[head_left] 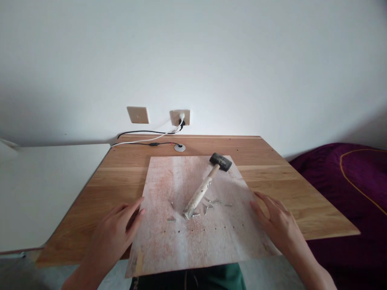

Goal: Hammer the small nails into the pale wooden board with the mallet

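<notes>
A thin pinkish board (pixel 181 241) lies on a wooden table (pixel 121 177), its near edge past the table's front. My left hand (pixel 116 229) rests with fingers spread on the board's left edge. At the board's right edge lies my right hand (pixel 276 223), also open and flat. A hammer (pixel 205 185) with a black head and pale wooden handle lies across the board's middle. Several small nails (pixel 211 205) are scattered around the handle's end. A row of small holes (pixel 199 230) runs across the board nearer to me.
Two wall plates (pixel 179 117) sit above the table's far edge, one with a plug; black and white cables (pixel 145 139) trail across the table's back. A white surface (pixel 39 189) adjoins on the left. A purple bedcover (pixel 347 189) lies to the right.
</notes>
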Action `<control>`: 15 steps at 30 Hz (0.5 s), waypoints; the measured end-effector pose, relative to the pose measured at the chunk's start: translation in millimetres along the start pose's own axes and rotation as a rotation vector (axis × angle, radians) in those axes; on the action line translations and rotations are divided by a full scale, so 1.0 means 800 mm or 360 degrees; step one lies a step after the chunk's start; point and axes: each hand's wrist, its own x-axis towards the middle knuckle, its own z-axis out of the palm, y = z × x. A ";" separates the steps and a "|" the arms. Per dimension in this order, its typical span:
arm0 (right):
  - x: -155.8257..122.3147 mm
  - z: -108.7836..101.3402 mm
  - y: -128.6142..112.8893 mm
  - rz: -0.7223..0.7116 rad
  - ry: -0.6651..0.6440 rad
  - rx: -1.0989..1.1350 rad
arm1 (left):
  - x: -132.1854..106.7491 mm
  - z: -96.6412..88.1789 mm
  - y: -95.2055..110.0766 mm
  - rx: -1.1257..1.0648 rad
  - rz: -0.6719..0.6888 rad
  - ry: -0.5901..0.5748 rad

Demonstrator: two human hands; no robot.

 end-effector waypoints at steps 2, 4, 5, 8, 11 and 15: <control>0.015 -0.010 -0.018 -0.0013 0.0033 0.0062 | 0.005 0.001 0.002 0.0010 -0.0033 0.0021; 0.039 -0.016 -0.045 -0.0006 -0.0109 0.0265 | 0.013 -0.002 0.008 0.0008 -0.0035 0.0071; 0.053 -0.017 -0.060 -0.0021 -0.0251 0.0366 | 0.017 -0.004 0.014 -0.0018 -0.0018 0.0094; 0.099 -0.008 -0.103 -0.0105 -0.0619 0.0498 | 0.033 -0.009 0.041 -0.0232 0.0182 -0.0003; 0.136 0.014 -0.135 -0.0033 -0.0813 0.0622 | 0.045 -0.011 0.075 -0.0475 0.0491 -0.0331; 0.156 0.041 -0.149 0.0191 -0.0788 0.0807 | 0.052 -0.006 0.102 -0.0539 0.0625 -0.0460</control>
